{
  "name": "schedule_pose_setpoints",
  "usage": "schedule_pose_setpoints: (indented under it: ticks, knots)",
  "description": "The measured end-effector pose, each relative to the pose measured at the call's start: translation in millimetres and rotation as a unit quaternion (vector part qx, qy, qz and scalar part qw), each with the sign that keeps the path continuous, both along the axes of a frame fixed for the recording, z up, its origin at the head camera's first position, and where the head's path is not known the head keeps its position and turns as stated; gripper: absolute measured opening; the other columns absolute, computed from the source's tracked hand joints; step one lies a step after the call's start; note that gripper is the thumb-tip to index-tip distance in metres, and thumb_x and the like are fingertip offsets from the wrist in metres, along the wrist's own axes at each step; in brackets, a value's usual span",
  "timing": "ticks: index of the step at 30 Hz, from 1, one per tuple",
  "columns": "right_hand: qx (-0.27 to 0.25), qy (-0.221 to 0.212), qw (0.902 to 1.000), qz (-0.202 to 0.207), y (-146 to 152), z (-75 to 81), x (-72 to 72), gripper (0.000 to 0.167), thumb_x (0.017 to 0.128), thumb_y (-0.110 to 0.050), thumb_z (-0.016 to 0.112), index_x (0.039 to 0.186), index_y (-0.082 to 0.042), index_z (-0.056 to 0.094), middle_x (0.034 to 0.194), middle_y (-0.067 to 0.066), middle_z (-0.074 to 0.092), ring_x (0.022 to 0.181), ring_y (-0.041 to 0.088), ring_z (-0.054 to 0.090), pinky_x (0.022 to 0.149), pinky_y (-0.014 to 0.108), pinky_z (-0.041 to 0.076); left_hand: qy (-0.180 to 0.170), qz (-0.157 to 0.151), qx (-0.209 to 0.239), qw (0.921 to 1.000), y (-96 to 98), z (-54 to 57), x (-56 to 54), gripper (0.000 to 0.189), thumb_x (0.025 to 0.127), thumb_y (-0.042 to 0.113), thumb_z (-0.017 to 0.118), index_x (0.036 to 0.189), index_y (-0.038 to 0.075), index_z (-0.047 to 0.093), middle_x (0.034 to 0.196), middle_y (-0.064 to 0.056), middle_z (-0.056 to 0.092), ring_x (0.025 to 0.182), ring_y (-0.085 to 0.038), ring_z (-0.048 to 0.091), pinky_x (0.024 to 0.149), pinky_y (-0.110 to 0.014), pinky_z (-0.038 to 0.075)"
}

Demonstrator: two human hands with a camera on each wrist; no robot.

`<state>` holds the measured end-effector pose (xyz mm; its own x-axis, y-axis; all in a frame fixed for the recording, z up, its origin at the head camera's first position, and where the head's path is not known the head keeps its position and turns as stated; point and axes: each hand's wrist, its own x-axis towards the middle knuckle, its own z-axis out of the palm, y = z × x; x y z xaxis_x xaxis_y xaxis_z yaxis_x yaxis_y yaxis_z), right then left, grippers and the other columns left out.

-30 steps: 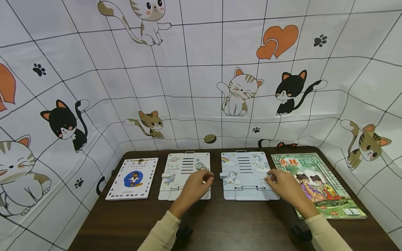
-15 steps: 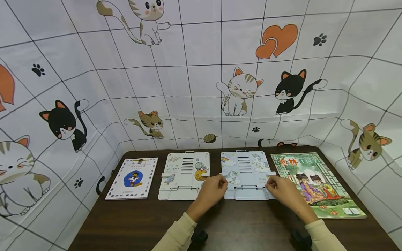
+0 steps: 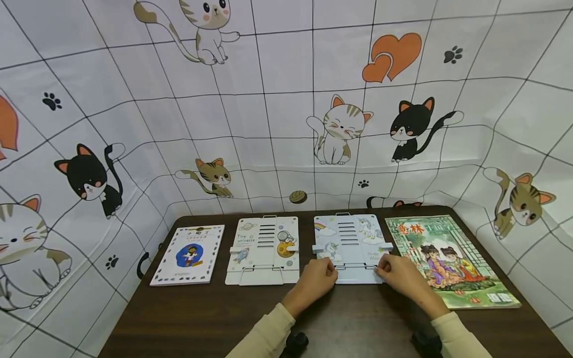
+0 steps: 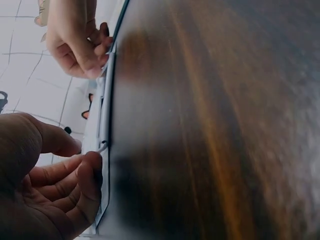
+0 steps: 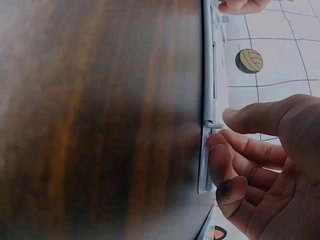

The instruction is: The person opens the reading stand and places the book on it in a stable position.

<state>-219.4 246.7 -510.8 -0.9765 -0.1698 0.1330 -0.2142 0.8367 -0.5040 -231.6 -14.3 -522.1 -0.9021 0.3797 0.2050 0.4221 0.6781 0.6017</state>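
Small study corner; whether in a home or a classroom cannot be told. Creased, cat-printed white sheeting point(image 3: 286, 117) closes off the back and both sides of a dark wood-grained table point(image 3: 353, 318). Signs of study lie near its far edge: two book stands point(image 3: 351, 251), a thin book point(image 3: 189, 255) towards the left corner and a magazine point(image 3: 452, 263) towards the right.

Planet-print stand point(image 3: 263, 252): printed "Tiny universe".
Magazine point(image 3: 452, 263): headed "意林" in red.
White booklet point(image 3: 188, 256): titled in Chinese, too small to read surely.
Unicorn stand point(image 3: 351, 252): lettered small at lower right, illegible.
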Motion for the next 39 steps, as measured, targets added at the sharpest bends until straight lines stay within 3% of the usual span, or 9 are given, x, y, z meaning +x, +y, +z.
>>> schedule_pose_setpoints:
  ticks: [3, 7, 10, 12, 14, 17, 25, 34, 39]
  knots:
    - [-0.002, -0.007, 1.0, 0.002, -2, -1.1, -2.0, 0.013, 0.095, -0.016, 0.078, 0.087, -0.009, 0.071, 0.076, 0.0, 0.071, 0.066, 0.011, 0.059, 0.06, 0.032, 0.048, 0.007, 0.008, 0.004, 0.9999, 2.7, -2.8, -1.6, 0.01, 0.096, 0.009, 0.07, 0.086, 0.008, 0.069, 0.072, 0.0, 0.068, 0.057, -0.006, 0.055, 0.054, -0.023, 0.046]
    - [-0.005, -0.015, 0.9999, 0.001, -3, -2.8, -4.0, 0.013, 0.094, -0.015, 0.078, 0.086, -0.008, 0.07, 0.074, -0.001, 0.067, 0.064, 0.011, 0.055, 0.059, 0.031, 0.045, 0.028, 0.021, -0.011, 0.9993, 6.3, -19.7, -9.4, 0.01, 0.095, 0.011, 0.066, 0.085, 0.01, 0.067, 0.072, 0.003, 0.067, 0.057, -0.007, 0.054, 0.052, -0.027, 0.046]
    - [-0.006, -0.022, 0.9997, -0.004, -3, -4.6, -4.8, 0.014, 0.092, -0.014, 0.078, 0.085, -0.007, 0.068, 0.073, -0.001, 0.065, 0.065, 0.012, 0.054, 0.06, 0.031, 0.044, 0.017, 0.029, -0.02, 0.9992, 9.2, -20.9, -9.5, 0.01, 0.094, 0.011, 0.066, 0.084, 0.01, 0.066, 0.071, 0.003, 0.065, 0.056, -0.008, 0.053, 0.051, -0.027, 0.044]
    - [-0.007, -0.028, 0.9996, -0.006, -3, -5.4, -4.7, 0.015, 0.091, -0.014, 0.079, 0.085, -0.008, 0.068, 0.073, -0.001, 0.065, 0.065, 0.012, 0.054, 0.06, 0.032, 0.044, -0.005, 0.034, -0.015, 0.9993, 10.8, -11.3, -4.5, 0.011, 0.092, 0.01, 0.069, 0.082, 0.008, 0.065, 0.069, 0.001, 0.064, 0.054, -0.01, 0.051, 0.049, -0.026, 0.043]
    - [-0.008, -0.033, 0.9994, -0.005, -3, -6.0, -4.8, 0.015, 0.091, -0.014, 0.08, 0.084, -0.008, 0.067, 0.073, -0.001, 0.065, 0.066, 0.012, 0.055, 0.06, 0.031, 0.044, -0.016, 0.039, -0.015, 0.999, 11.9, -9.2, -3.4, 0.011, 0.09, 0.008, 0.071, 0.081, 0.007, 0.064, 0.068, 0.0, 0.063, 0.054, -0.011, 0.051, 0.049, -0.027, 0.042]
    - [-0.015, -0.036, 0.9993, 0.002, -2, -5.3, -4.7, 0.016, 0.09, -0.013, 0.08, 0.084, -0.008, 0.066, 0.073, -0.001, 0.066, 0.066, 0.012, 0.055, 0.06, 0.031, 0.045, -0.004, 0.046, -0.023, 0.9987, 12.7, -18.2, -6.8, 0.011, 0.089, 0.011, 0.07, 0.08, 0.011, 0.062, 0.067, 0.003, 0.06, 0.054, -0.011, 0.051, 0.048, -0.027, 0.041]
    - [-0.03, -0.039, 0.9986, 0.019, -2, -0.1, -3.3, 0.016, 0.09, -0.012, 0.079, 0.085, -0.008, 0.065, 0.075, -0.001, 0.066, 0.067, 0.012, 0.055, 0.061, 0.029, 0.044, 0.03, 0.042, -0.006, 0.9986, 12.5, -51.8, -25.3, 0.015, 0.087, 0.014, 0.073, 0.079, 0.015, 0.062, 0.064, 0.011, 0.056, 0.054, -0.005, 0.048, 0.049, -0.022, 0.04]
    - [-0.047, -0.045, 0.9974, 0.031, 1, 1.6, -1.4, 0.016, 0.088, -0.009, 0.079, 0.087, -0.007, 0.063, 0.076, 0.0, 0.063, 0.069, 0.012, 0.053, 0.062, 0.028, 0.043, 0.026, 0.013, 0.031, 0.9991, 6.8, -56.9, -29.3, 0.011, 0.092, 0.015, 0.073, 0.084, 0.013, 0.066, 0.065, 0.01, 0.061, 0.056, -0.002, 0.052, 0.051, -0.02, 0.043]
    - [-0.043, -0.036, 0.9979, 0.032, 1, -3.1, -3.4, 0.017, 0.088, -0.01, 0.08, 0.087, -0.008, 0.063, 0.075, -0.001, 0.062, 0.069, 0.011, 0.053, 0.062, 0.027, 0.042, 0.014, 0.021, 0.042, 0.9988, 5.8, -61.1, -34.2, 0.013, 0.092, 0.016, 0.075, 0.084, 0.014, 0.065, 0.066, 0.012, 0.062, 0.057, 0.001, 0.053, 0.052, -0.019, 0.044]
